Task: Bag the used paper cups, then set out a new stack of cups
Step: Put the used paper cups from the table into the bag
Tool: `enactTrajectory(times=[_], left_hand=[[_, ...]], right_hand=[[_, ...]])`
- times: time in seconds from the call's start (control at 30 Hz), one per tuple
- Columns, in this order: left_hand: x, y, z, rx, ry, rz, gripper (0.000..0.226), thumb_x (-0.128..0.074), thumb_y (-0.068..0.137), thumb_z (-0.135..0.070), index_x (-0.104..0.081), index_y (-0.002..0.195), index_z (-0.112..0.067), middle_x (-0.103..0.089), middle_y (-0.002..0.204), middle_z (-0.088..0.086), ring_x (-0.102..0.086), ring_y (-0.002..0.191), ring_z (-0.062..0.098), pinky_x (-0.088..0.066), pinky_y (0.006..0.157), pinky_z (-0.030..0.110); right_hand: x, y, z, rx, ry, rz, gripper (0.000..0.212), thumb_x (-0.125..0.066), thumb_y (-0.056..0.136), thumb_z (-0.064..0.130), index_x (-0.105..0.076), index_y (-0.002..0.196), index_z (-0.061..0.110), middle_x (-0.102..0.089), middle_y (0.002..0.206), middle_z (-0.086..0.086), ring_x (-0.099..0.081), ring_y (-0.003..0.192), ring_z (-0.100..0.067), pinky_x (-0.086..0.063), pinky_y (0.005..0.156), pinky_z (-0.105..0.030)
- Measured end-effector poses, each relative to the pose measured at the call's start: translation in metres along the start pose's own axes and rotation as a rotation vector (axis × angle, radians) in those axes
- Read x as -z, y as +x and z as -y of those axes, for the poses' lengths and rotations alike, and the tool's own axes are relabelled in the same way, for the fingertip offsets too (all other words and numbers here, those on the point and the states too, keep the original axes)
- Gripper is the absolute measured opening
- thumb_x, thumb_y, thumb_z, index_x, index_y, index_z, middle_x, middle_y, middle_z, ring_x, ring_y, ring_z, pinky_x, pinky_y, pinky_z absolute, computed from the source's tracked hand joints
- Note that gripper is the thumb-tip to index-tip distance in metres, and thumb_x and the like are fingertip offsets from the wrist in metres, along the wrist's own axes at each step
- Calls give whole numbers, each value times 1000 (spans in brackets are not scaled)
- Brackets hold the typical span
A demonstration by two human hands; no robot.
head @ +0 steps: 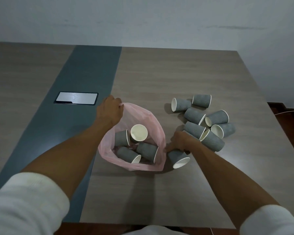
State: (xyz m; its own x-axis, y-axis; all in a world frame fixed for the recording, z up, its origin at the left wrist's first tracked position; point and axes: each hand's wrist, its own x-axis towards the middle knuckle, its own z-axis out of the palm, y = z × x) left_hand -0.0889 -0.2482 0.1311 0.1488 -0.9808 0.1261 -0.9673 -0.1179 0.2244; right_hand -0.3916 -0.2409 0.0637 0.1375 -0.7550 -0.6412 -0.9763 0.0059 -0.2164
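Note:
A pink plastic bag (153, 121) lies open on the table with several grey paper cups (143, 150) inside it. My left hand (109, 111) pinches the bag's far rim and holds it up. My right hand (180, 142) grips a grey cup (177, 158) by its base, just right of the bag's mouth, its white opening facing me. A loose heap of several more grey cups (205, 121) lies on its side to the right of my right hand.
The wooden table (159, 192) has a dark grey strip (78, 92) down its left part with a silver cable hatch (76, 98) set in it. The table's right edge drops off near the cups; a pale wall stands behind.

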Motion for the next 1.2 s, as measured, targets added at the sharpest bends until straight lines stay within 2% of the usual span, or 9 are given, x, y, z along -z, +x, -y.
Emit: enactTrajectory(times=[0.1, 0.23, 0.3, 0.37, 0.5, 0.73, 0.83, 0.97, 1.2], left_hand=[[1, 3, 7, 14, -99, 32, 28, -54, 99, -29, -74, 106, -11, -65, 107, 17, -62, 102, 36, -52, 78, 42], [5, 8, 12, 170, -415, 88, 23, -65, 93, -26, -74, 109, -12, -71, 104, 4, -64, 97, 24, -47, 82, 30], [6, 8, 11, 239, -523, 96, 21, -71, 91, -22, -72, 107, -9, -66, 100, 2, -59, 93, 18, -41, 80, 25], [7, 9, 11, 283, -604, 95, 19, -74, 89, -20, -72, 103, -7, -66, 98, 2, -58, 91, 18, -40, 76, 24], [8, 13, 13, 336, -708, 100, 16, -76, 86, -21, -75, 94, -7, -70, 91, 4, -61, 86, 19, -44, 71, 25], [6, 17, 9, 325, -671, 83, 15, -75, 87, -21, -77, 93, -8, -70, 91, 4, -61, 85, 18, -43, 62, 19], [3, 20, 10, 331, -659, 70, 16, -75, 86, -23, -77, 93, -9, -71, 91, 3, -62, 85, 19, -47, 73, 26], [-1, 24, 5, 317, -601, 52, 17, -71, 89, -23, -74, 97, -9, -69, 93, 3, -60, 86, 19, -42, 76, 25], [-11, 35, -10, 213, -573, 15, 14, -66, 95, -22, -69, 97, -8, -67, 92, 4, -61, 87, 24, -42, 77, 27]], right_hand=[[41, -13, 9, 39, 177, -74, 65, -80, 64, 69, -62, 66, 6, -62, 57, -8, -56, 50, -25, -46, 51, -30], [73, -31, 27, 336, 777, -95, 37, -80, 84, 40, -62, 63, 15, -56, 61, -7, -52, 60, -25, -40, 50, -31], [71, -37, 37, 479, 948, -30, 12, -79, 87, 21, -72, 77, 20, -67, 74, -5, -63, 70, -21, -51, 58, -32], [59, -36, 48, 522, 1018, 6, 29, -85, 80, 13, -70, 105, 10, -71, 92, -9, -69, 84, -21, -60, 72, -36], [27, -16, 71, 535, 922, -193, 54, -95, 67, 15, -70, 115, 13, -67, 99, -12, -64, 75, -14, -56, 67, -31], [13, -1, 97, 525, 760, -276, 87, -98, 62, 22, -57, 138, 30, -57, 122, 1, -67, 85, -18, -60, 83, -38], [19, 3, 89, 484, 667, -419, 62, -93, 61, 43, -67, 114, 28, -63, 102, 5, -62, 79, -13, -55, 78, -37], [28, 8, 55, 302, 635, -570, 31, -80, 76, 41, -66, 96, 21, -66, 82, 4, -62, 74, -13, -52, 71, -35], [19, 9, -44, -13, 14, -335, 49, -65, 87, 35, -54, 129, 11, -56, 134, -18, -50, 126, -41, -45, 100, -45]])
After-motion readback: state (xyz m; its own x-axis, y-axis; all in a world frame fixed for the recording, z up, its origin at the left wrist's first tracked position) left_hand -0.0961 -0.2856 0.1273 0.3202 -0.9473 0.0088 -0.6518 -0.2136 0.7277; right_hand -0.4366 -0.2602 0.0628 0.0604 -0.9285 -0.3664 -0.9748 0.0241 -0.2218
